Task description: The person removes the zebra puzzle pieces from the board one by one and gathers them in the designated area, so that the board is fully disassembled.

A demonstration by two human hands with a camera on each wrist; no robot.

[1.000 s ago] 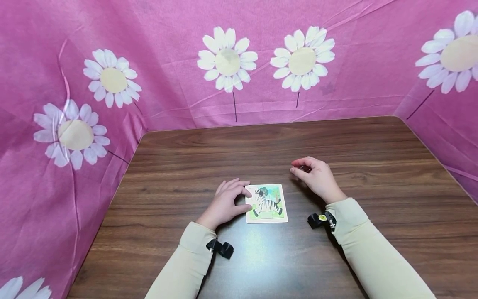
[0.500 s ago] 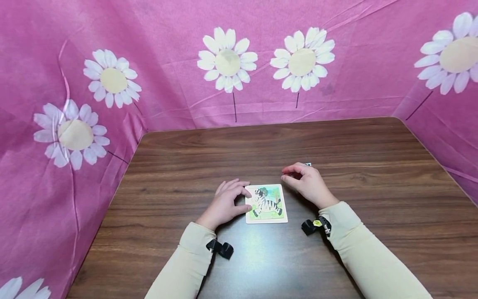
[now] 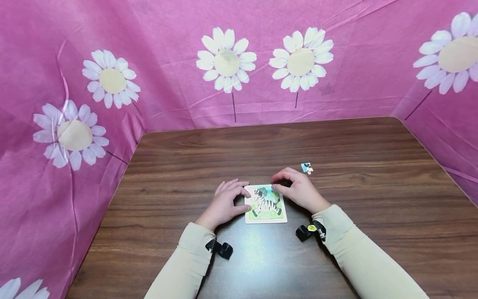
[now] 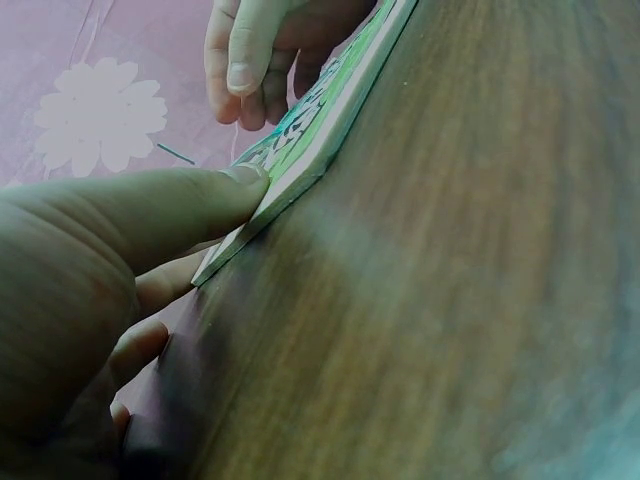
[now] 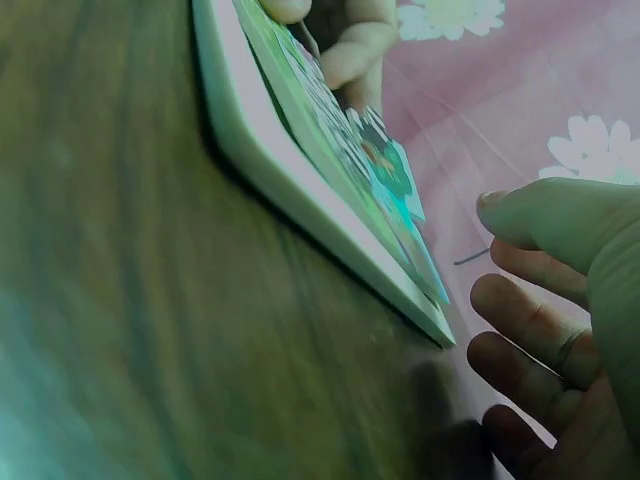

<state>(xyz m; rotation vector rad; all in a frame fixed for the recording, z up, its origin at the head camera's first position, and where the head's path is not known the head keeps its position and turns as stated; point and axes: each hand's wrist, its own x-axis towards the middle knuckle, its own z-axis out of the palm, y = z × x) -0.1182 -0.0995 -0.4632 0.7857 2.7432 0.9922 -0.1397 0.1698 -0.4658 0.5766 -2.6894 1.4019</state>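
In the head view the zebra puzzle board [image 3: 266, 209] lies flat on the tabletop [image 3: 194, 158], nearly square, so it has no long axis to follow. The relation that seems to count is between the right hand [image 3: 301, 192] and the board's 1 o'clock part: its thumb tip points there, and the right wrist view shows it just beside the board with a gap between. That grip is relaxed, thumb parted from fingers, nothing seen between them. The left hand [image 3: 224, 203] sits at the board's 9 o'clock side; its grip is loose too, thumb and forefinger resting on the border without clasping it. A loose puzzle piece [image 3: 307, 168] lies off the board towards 2 o'clock, just past the right knuckles at their 12 o'clock, so the right hand is nearer. A picture piece [image 5: 392, 170] seems to stand proud of the board, though the slanted wrist view leaves this uncertain.
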